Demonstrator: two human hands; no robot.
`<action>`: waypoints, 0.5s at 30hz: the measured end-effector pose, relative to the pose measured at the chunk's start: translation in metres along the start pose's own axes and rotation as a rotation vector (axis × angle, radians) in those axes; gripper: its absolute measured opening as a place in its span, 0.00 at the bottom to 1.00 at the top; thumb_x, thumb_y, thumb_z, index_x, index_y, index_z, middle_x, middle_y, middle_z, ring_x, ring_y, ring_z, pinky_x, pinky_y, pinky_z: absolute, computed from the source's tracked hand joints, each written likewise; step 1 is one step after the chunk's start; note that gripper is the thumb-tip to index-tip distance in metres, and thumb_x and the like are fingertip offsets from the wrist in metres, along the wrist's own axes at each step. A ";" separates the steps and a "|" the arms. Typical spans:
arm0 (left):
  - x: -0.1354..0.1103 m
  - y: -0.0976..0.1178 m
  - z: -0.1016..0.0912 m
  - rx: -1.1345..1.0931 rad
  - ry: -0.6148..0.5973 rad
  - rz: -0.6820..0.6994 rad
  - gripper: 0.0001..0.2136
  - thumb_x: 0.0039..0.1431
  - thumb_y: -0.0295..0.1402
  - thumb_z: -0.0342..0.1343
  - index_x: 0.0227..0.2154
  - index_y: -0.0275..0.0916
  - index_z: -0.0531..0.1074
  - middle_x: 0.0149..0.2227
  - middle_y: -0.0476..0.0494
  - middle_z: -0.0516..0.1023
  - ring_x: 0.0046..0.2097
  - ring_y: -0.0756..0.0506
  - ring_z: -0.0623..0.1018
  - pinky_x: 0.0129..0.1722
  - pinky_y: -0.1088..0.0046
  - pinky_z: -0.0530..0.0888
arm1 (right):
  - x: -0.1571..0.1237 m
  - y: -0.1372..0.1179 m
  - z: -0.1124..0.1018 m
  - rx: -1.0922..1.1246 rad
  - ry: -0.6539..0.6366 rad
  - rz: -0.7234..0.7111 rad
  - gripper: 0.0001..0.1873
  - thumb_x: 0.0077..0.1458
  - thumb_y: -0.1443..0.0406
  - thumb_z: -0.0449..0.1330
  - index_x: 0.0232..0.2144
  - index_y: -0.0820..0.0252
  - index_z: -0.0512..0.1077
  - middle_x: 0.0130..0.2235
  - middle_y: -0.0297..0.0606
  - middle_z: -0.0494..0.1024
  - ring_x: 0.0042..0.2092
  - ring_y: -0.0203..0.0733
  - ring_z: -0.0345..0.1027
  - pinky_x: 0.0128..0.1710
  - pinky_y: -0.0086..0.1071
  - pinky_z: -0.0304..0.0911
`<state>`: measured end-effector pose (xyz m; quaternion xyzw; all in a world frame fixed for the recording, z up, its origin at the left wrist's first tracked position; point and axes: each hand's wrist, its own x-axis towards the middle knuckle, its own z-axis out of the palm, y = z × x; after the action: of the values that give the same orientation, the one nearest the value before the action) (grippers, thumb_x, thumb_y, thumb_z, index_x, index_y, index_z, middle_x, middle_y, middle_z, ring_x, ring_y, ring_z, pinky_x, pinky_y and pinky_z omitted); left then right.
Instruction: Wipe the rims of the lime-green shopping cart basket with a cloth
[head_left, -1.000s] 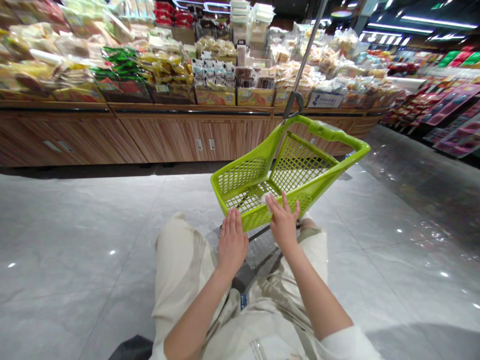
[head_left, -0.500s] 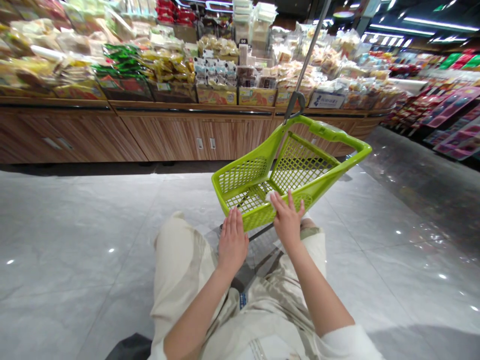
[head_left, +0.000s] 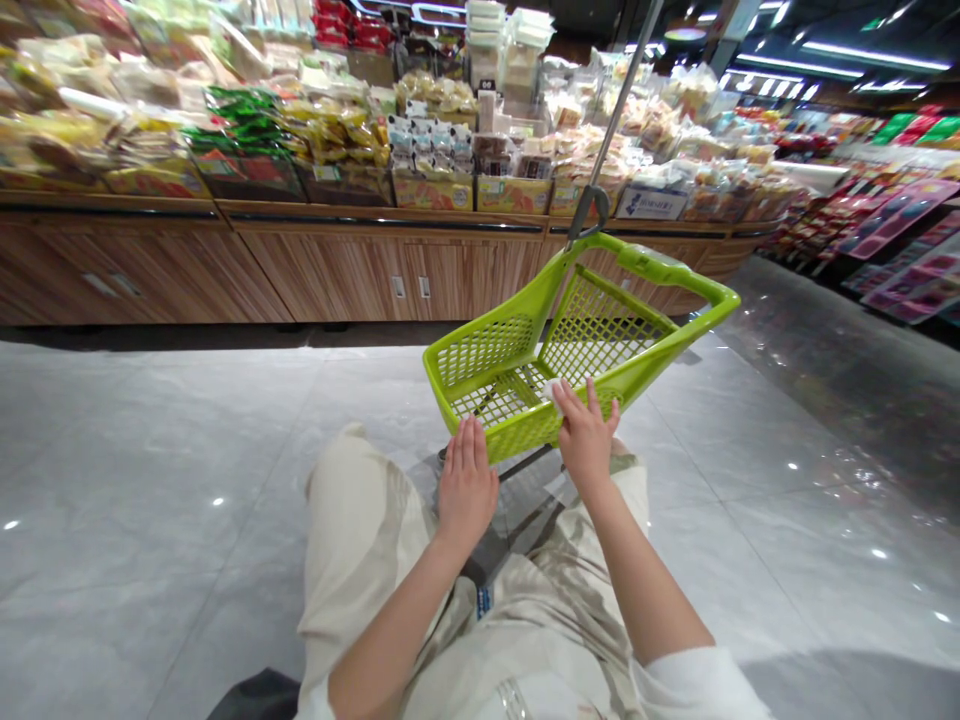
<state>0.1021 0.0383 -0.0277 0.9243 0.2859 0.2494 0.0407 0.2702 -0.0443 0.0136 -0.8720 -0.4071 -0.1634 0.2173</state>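
A lime-green mesh shopping basket (head_left: pixel 660 335) stands tilted on the floor in front of me, with a grey metal pull handle (head_left: pixel 611 125) rising from its far end. My left hand (head_left: pixel 466 480) lies flat, fingers together and stretched out, against the outside of the basket's near wall. My right hand (head_left: pixel 586 432) rests on the near rim with fingers spread. A small white piece (head_left: pixel 551 390), too hidden to name, shows under its fingertips. My knees in cream trousers (head_left: pixel 360 530) sit just below both hands.
Wooden display counters (head_left: pixel 337 270) piled with packaged snacks (head_left: pixel 322 130) run across the back. More shelves with pink and red goods (head_left: pixel 892 215) line the right side. Glossy grey floor tiles (head_left: pixel 150 470) spread all around the basket.
My right hand has slid to the right along the basket's near rim, the white piece moving with it. The left hand and the basket have barely shifted.
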 end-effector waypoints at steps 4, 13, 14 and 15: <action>-0.001 0.002 0.001 0.005 0.005 -0.004 0.39 0.60 0.28 0.50 0.69 0.25 0.35 0.70 0.25 0.48 0.72 0.36 0.48 0.68 0.53 0.57 | -0.015 -0.032 0.008 0.043 -0.044 -0.092 0.38 0.51 0.77 0.49 0.64 0.52 0.60 0.65 0.37 0.65 0.71 0.48 0.44 0.67 0.58 0.33; 0.000 -0.002 -0.003 -0.011 -0.011 0.027 0.38 0.61 0.27 0.49 0.69 0.27 0.36 0.70 0.26 0.51 0.71 0.36 0.51 0.67 0.52 0.58 | -0.003 -0.006 0.003 0.048 0.008 0.004 0.34 0.53 0.76 0.50 0.61 0.48 0.64 0.63 0.33 0.69 0.71 0.52 0.44 0.66 0.62 0.31; 0.000 0.000 -0.003 -0.008 -0.010 0.019 0.38 0.60 0.28 0.49 0.69 0.26 0.36 0.70 0.25 0.51 0.71 0.36 0.51 0.67 0.53 0.58 | -0.002 -0.004 0.003 0.045 0.027 0.045 0.35 0.53 0.76 0.49 0.61 0.48 0.64 0.63 0.33 0.69 0.71 0.53 0.43 0.65 0.63 0.31; 0.000 0.001 -0.002 -0.003 -0.010 0.011 0.38 0.60 0.28 0.50 0.69 0.25 0.37 0.70 0.25 0.50 0.71 0.36 0.50 0.67 0.53 0.58 | -0.004 -0.007 0.004 0.046 0.031 0.048 0.36 0.52 0.76 0.49 0.62 0.49 0.63 0.63 0.33 0.68 0.71 0.52 0.43 0.66 0.62 0.31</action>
<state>0.1017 0.0375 -0.0257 0.9271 0.2804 0.2453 0.0421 0.2627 -0.0404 0.0101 -0.8737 -0.3864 -0.1621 0.2472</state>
